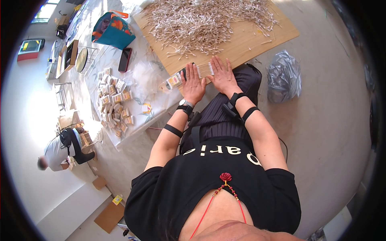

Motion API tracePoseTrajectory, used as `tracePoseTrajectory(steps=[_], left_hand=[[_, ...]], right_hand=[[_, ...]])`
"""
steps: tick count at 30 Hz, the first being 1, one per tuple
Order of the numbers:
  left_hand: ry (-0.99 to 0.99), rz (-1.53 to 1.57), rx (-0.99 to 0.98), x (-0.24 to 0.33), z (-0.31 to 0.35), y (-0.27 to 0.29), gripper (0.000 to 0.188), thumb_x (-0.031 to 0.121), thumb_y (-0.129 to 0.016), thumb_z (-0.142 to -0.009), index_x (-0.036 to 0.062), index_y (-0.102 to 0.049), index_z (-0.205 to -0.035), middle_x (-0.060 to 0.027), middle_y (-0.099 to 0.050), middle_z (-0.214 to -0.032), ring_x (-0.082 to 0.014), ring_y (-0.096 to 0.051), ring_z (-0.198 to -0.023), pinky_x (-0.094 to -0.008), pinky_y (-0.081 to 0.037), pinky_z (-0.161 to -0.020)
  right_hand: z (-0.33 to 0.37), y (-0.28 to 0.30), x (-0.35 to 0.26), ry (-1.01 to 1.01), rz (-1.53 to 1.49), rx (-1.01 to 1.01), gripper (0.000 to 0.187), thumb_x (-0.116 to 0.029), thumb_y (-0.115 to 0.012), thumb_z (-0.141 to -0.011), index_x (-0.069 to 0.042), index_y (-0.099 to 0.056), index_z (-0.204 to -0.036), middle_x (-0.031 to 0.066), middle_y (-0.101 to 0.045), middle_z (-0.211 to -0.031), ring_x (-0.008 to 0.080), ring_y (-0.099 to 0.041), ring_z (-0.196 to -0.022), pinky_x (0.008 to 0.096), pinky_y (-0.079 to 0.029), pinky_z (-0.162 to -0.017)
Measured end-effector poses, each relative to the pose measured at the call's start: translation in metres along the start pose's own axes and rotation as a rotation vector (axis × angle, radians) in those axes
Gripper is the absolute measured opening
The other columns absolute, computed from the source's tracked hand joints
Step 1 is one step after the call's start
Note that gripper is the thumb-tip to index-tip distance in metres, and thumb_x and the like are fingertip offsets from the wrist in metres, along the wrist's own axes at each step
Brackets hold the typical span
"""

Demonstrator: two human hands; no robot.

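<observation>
My left hand [194, 85] lies nearly flat, fingers stretched toward the wooden board [277, 36], at the left end of a neat row of cotton swabs [205, 70]. At the row's right end rests my right hand [224, 78], its fingers also straight and slightly spread. The swabs lie side by side between the two hands, near the board's front edge. Just left of my left hand is a small clear packet of swabs [174, 82] with a yellow-and-white label. Farther back, a big loose heap of cotton swabs [197, 26] covers much of the board.
On the cloth-covered table [140, 116] to the left are many small filled packets [114, 98], crumpled clear plastic bags [148, 78], a phone [125, 59] and a teal bag [114, 31]. A grey plastic bag [284, 76] stands right of my knees. Another person [64, 148] bends over at far left.
</observation>
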State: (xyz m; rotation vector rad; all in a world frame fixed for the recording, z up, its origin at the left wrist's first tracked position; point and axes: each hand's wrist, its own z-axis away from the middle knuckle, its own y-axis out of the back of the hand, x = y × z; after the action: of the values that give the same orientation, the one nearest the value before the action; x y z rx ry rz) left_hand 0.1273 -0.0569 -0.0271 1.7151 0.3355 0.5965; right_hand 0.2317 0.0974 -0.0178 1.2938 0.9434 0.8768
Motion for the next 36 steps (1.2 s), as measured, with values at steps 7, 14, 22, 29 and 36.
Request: tracePoseTrajectory(steps=[7, 14, 22, 29, 36], left_hand=[[0.02, 0.043, 0.019, -0.003, 0.001, 0.0, 0.081, 0.043, -0.049, -0.106, -0.0055, -0.022, -0.166, -0.0218, -0.017, -0.176, -0.0341, -0.008, -0.165, -0.0526, -0.002, -0.131], [-0.095, 0.074, -0.051, -0.003, -0.007, 0.009, 0.074, 0.036, -0.048, -0.106, 0.0035, -0.022, -0.168, -0.0153, -0.019, -0.177, -0.0278, -0.011, -0.166, -0.0538, -0.002, -0.131], [-0.041, 0.118, -0.015, 0.002, -0.006, 0.0, 0.066, 0.034, -0.042, -0.108, 0.0099, -0.03, -0.168, -0.01, -0.025, -0.176, -0.0226, -0.015, -0.165, -0.0531, -0.002, -0.131], [-0.02, 0.088, 0.024, 0.003, -0.007, -0.002, 0.065, 0.036, -0.044, -0.108, 0.0087, -0.032, -0.167, -0.0095, -0.026, -0.176, -0.0226, -0.017, -0.164, -0.0521, -0.003, -0.132], [0.011, 0.072, 0.008, 0.006, -0.008, 0.001, 0.065, 0.036, -0.045, -0.11, 0.0102, -0.032, -0.167, -0.0089, -0.025, -0.176, -0.0213, -0.017, -0.164, -0.0494, -0.005, -0.131]], right_hand=[[0.001, 0.005, -0.001, -0.015, -0.057, 0.035, 0.079, -0.054, -0.04, -0.11, -0.002, -0.026, -0.167, 0.0108, -0.02, -0.177, 0.0239, -0.01, -0.165, 0.052, -0.003, -0.133], [-0.005, -0.002, -0.016, 0.088, -0.143, 0.1, 0.077, -0.056, -0.038, -0.11, -0.005, -0.028, -0.167, 0.0095, -0.024, -0.176, 0.0221, -0.014, -0.165, 0.0534, -0.002, -0.132], [-0.004, -0.007, -0.031, 0.033, -0.14, 0.063, 0.078, -0.06, -0.031, -0.11, -0.009, -0.028, -0.168, 0.0077, -0.025, -0.176, 0.0207, -0.014, -0.165, 0.0533, 0.003, -0.132], [-0.003, -0.006, -0.032, 0.034, -0.153, 0.012, 0.081, -0.063, -0.028, -0.11, -0.009, -0.024, -0.169, 0.0071, -0.022, -0.177, 0.0206, -0.011, -0.165, 0.0523, 0.003, -0.132], [-0.002, -0.009, -0.031, 0.035, -0.179, 0.034, 0.082, -0.065, -0.029, -0.108, -0.01, -0.026, -0.169, 0.007, -0.021, -0.177, 0.0217, -0.008, -0.165, 0.0534, 0.003, -0.132]])
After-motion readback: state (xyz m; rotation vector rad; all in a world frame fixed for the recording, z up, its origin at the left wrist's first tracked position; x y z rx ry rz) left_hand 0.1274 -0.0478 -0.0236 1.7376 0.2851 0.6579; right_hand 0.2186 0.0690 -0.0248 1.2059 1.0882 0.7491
